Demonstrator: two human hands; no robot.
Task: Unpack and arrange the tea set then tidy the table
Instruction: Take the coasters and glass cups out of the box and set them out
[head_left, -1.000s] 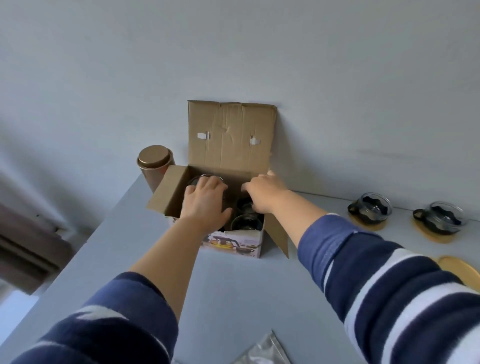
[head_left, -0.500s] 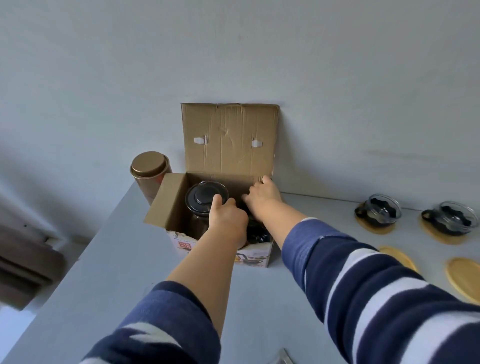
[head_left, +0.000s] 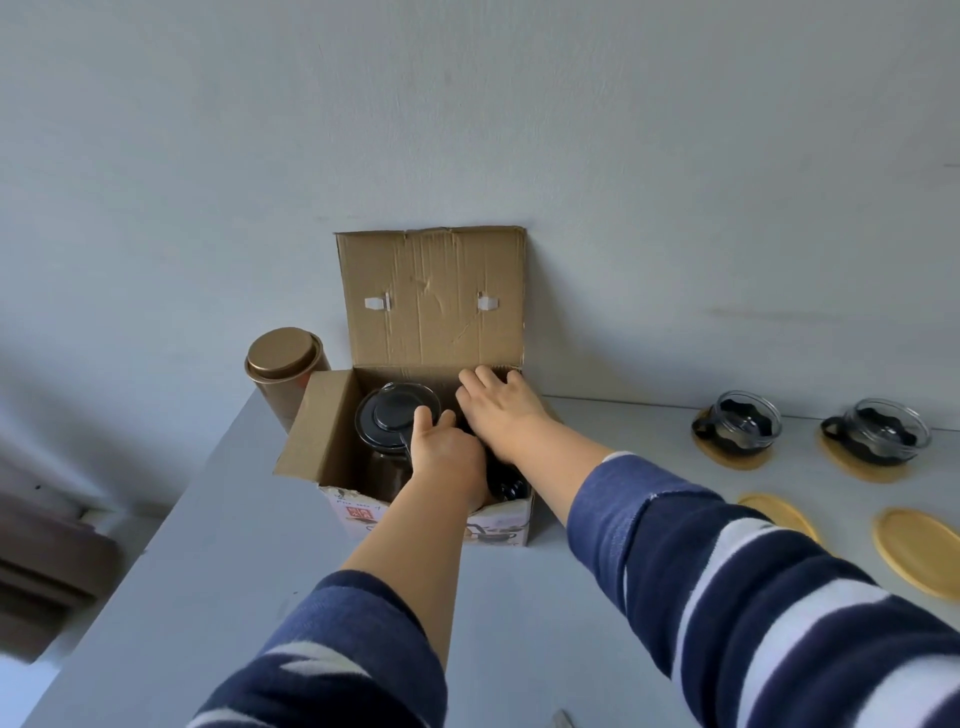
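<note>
Both hands are in the cardboard box (head_left: 332, 447) on the desk (head_left: 218, 545): left hand (head_left: 444, 457) curled beside the teapot (head_left: 397, 421), grip hidden; right hand (head_left: 501, 410) spread flat just right of it.

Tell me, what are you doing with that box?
A person is unpacking a tea set. Both hands reach into the open cardboard box by the wall: the left hand beside the black-lidded teapot inside it, the right hand deeper in on the right. Two glass cups already sit on wooden coasters, and two coasters lie bare. A gold tin stands behind the box.
</note>
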